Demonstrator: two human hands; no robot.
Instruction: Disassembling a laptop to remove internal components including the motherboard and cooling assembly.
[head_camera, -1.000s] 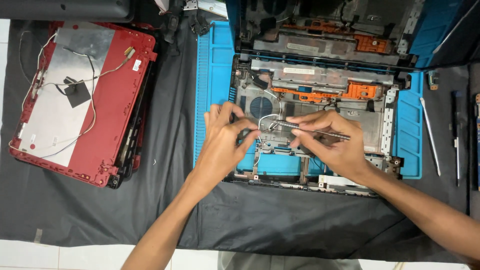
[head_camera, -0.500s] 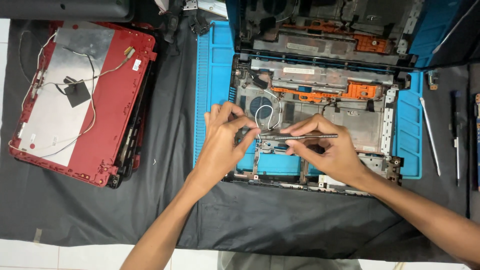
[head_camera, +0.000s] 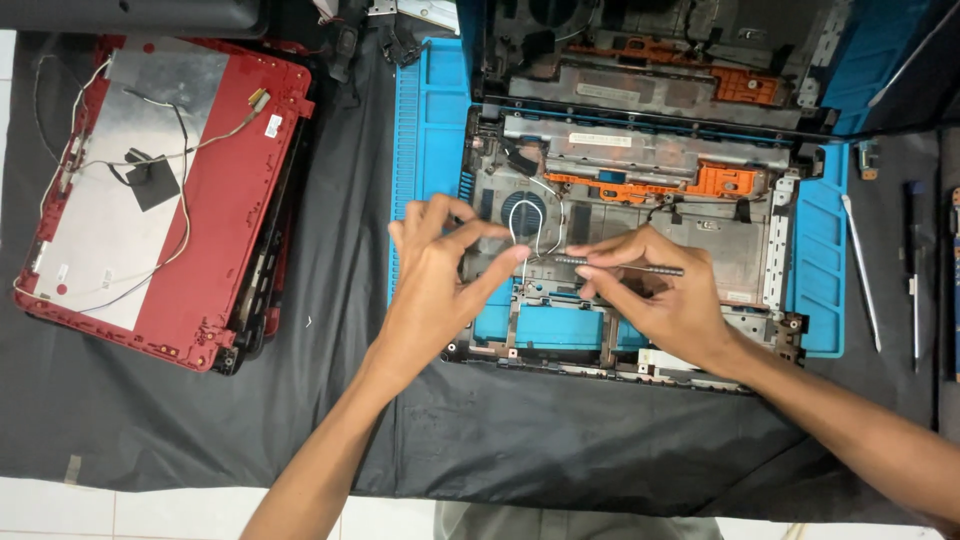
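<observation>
A thin grey metal rod-shaped tool (head_camera: 620, 265), prob. a slim screwdriver or tweezers, is held in the right hand (head_camera: 660, 300). The right grip is closed on it: thumb and fingers are pinched round the shaft near its left end. The tool's long axis lies approx. horizontal across the view, its free end pointing right, its left end towards the left hand (head_camera: 435, 275).

The left hand sits just left of the tool tip, index finger and thumb stretched right, their tips at a thin white looped wire (head_camera: 527, 235). Whether the left grip is actually pinched on the wire can't be told; the fingertips look brought together at it, the other fingers are spread and raised.

Wire and tool tip are just beside each other, over the middle of the opened grey laptop base shell (head_camera: 720, 235), near the round dark fan (head_camera: 522, 208). The wire rises in a loop away from the person, then drops towards the fingertips. The left hand is the nearer one to the wire; the right hand lies to the wire's right, w/ the tool bridging the gap.

The shell rests on a blue silicone work mat (head_camera: 428, 150) over a black cloth (head_camera: 340, 400) on the tabletop. A red laptop lid w/ silver foil backing (head_camera: 160, 190) lies well apart at left. A white spudger-like stick (head_camera: 862, 270) lies at right, off the mat.
</observation>
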